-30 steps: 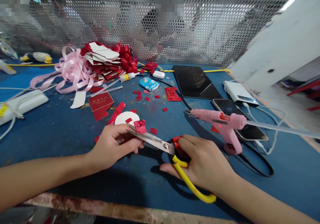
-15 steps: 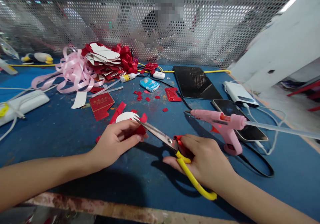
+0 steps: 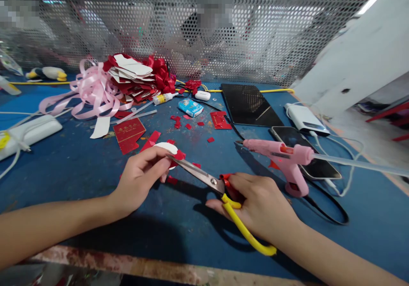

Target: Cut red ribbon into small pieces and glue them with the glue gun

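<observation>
My left hand point(image 3: 140, 173) pinches a piece of white and red paper point(image 3: 168, 147) just above the blue table. Its fingertips cover part of the paper. My right hand point(image 3: 255, 203) grips a pair of scissors point(image 3: 204, 176) with yellow and red wrapped handles; the blades point left and their tips meet the paper beside my left fingers. Red paper scraps point(image 3: 151, 140) lie around and under the piece. Behind my left hand rests a red printed card point(image 3: 129, 135) with a cut edge.
A pink glue gun point(image 3: 277, 150) stands to the right, beside a phone point(image 3: 306, 154) and a white power bank point(image 3: 306, 119). A black tablet point(image 3: 249, 105) lies at the back. Pink ribbon point(image 3: 94, 92) and stacked paper pieces point(image 3: 132, 71) sit back left. A perforated metal screen point(image 3: 153, 26) closes the far side.
My left hand has shifted left and its fingers have drawn back, with the paper turned in them. The scissors' blades have come closer together. A red scrap now shows below the paper.
</observation>
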The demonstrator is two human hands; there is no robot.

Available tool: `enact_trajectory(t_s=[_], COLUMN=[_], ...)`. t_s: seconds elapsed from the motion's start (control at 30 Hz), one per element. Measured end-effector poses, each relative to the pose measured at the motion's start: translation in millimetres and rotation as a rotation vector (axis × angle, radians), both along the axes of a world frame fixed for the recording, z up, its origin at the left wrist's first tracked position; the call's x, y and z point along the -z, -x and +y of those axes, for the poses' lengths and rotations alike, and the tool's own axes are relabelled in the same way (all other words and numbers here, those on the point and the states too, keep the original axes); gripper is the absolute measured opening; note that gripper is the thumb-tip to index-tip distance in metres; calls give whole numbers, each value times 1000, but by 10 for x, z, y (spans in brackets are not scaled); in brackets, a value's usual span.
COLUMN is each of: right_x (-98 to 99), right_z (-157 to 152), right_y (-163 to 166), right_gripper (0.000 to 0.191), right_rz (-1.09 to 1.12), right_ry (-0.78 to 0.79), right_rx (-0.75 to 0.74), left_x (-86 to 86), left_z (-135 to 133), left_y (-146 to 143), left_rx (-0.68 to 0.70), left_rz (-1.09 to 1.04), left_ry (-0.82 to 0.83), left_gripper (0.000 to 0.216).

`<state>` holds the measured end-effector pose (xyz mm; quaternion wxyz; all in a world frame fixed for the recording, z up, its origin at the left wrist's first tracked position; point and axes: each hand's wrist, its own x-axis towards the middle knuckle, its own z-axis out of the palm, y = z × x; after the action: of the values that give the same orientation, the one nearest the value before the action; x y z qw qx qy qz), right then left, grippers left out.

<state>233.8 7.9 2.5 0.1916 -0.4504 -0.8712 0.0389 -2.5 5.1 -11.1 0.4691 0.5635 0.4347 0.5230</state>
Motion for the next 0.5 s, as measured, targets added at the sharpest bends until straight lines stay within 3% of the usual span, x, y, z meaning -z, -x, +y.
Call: enact_trajectory(t_s=[0.2,0.37,0.5], right_x=[-12,-69,-40], right_z=[11,36,32], right_y=[8,7,-44], right_gripper=[56,55,58], right_rz=[21,78,177], right_ry=[0,-48,-64], right_rx=[7,26,-35], left_x=[18,-53,-94], left_z=[4,18,39], left_y=[3,-45,-75], left_rx=[33,9,10], left_rz=[-61,5,24], left_ry=[18,41,82], left_gripper=[10,4,2])
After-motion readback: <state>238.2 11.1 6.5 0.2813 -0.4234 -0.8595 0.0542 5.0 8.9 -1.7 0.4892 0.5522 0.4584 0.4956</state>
